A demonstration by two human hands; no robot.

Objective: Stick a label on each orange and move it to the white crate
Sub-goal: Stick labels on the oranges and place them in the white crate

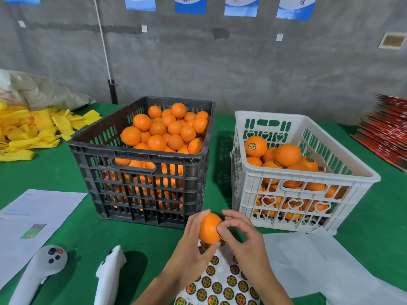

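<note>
Above the sticker sheet point(222, 282) on the green table point(66, 177), left hand point(193, 245) cupping one orange point(209, 227), right hand point(242, 236) fingertips pressed to its side, white crate point(308, 172) just beyond, black crate point(141, 164) alongside, both holding oranges.

Right hand point(240, 236) fingertips cover the spot on the held orange point(209, 227), so a label there can't be confirmed. Sticker sheet point(222, 285) partly under both hands, cut by bottom edge; print too small to read. Lower oranges in black crate point(141, 190) and white crate point(293, 194) only seen through slats. Wall posters point(242, 5) cropped at top, paper sheet point(28, 219) text illegible.
</note>
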